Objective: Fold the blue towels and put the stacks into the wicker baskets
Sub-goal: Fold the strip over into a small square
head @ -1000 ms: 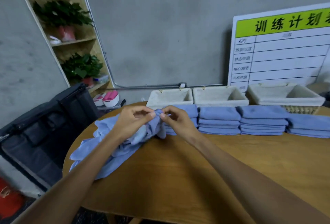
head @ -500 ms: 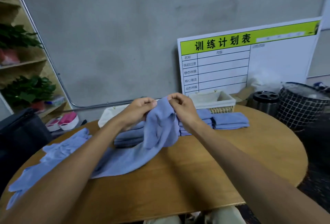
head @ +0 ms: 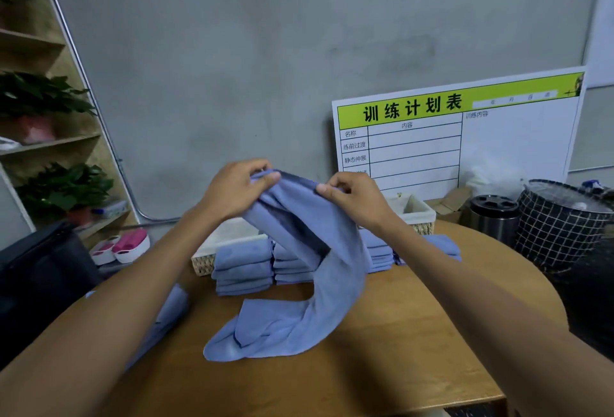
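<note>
- Towel (head: 319,270): one blue cloth, which we are holding up over the middle of the table (head: 415,333); its upper edge is stretching between our two hands while its lower end is trailing on the wood toward the near edge.
- Left hand (head: 232,194): we are pinching one end of the upper edge between thumb and curled fingers.
- Right hand (head: 352,197): we are pinching the other end the same way, fingers curled; the two hands are standing near each other, not touching.
- Folded stacks (head: 242,267): several piles are sitting along the far edge of the table, just in front of the baskets.
- Baskets (head: 418,217): pale lined wicker ones are standing at the far edge; what they are holding we cannot tell.
- Loose towels (head: 169,313): more unfolded cloth is lying at the left edge, partly hidden under our left arm.
- Step, as we are judging it: opening out a fresh towel for folding; basket filling not yet begun.
- Next move, as we are judging it: drawing the hands apart to find the corners and laying the cloth flat.
</note>
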Available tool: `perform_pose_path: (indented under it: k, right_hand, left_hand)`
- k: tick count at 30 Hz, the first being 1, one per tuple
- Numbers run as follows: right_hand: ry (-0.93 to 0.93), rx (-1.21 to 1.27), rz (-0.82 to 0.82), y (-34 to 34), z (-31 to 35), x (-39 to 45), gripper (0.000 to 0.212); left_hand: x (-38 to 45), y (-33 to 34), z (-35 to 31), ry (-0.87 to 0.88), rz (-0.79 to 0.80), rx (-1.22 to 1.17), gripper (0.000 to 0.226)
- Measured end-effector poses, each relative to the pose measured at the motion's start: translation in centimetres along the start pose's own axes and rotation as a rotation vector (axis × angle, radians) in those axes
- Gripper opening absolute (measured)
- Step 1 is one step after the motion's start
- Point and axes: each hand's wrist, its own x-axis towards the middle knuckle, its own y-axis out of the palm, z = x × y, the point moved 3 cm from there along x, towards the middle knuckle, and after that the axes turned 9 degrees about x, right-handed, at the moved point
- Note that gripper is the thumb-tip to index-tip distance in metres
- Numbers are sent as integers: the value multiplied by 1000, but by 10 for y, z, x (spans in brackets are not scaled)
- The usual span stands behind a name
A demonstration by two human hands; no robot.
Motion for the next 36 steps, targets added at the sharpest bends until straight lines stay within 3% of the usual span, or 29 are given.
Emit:
perform_pose_path:
  k: [6, 9, 11, 13, 16, 19, 21, 24, 28, 30, 36]
  right_hand:
    - [167, 205, 180, -2, 14, -6, 68]
    - [220, 209, 200, -15, 11, -10, 81]
    - [231, 207, 180, -25, 5, -13, 72]
    - [225, 200, 158, -33, -3, -14, 60]
    - [146, 156, 111, -32, -7, -8, 50]
    - [34, 7, 124, -11, -7, 2, 41]
    - [-32, -129, 163, 10, -10, 7, 32]
    - [-44, -206, 179, 34, -15, 7, 26]
    - [-33, -179, 187, 34, -17, 4, 24]
    - [9, -206, 227, 26, -23, 0, 28]
    - [130, -138, 273, -1, -34, -15, 50]
  left_hand:
    - [18, -54, 11, 75, -6, 233, 29]
    - [16, -70, 32, 53, 15, 325, 45]
    - [10, -76, 56, 1, 38, 354, 57]
    - [0, -77, 80, -63, 78, 412, 53]
    - [-14, -58, 96, -124, 299, 495, 51]
    - [-28, -11, 77, -101, 473, 298, 53]
    - [-33, 24, 47, -34, 423, 35, 51]
    - [-38, 68, -9, 23, 325, -317, 21]
    - [-56, 109, -37, -138, 154, -671, 22]
    - [-66, 115, -31, -180, 104, -706, 38]
    - [-66, 76, -6, -93, 124, -502, 26]
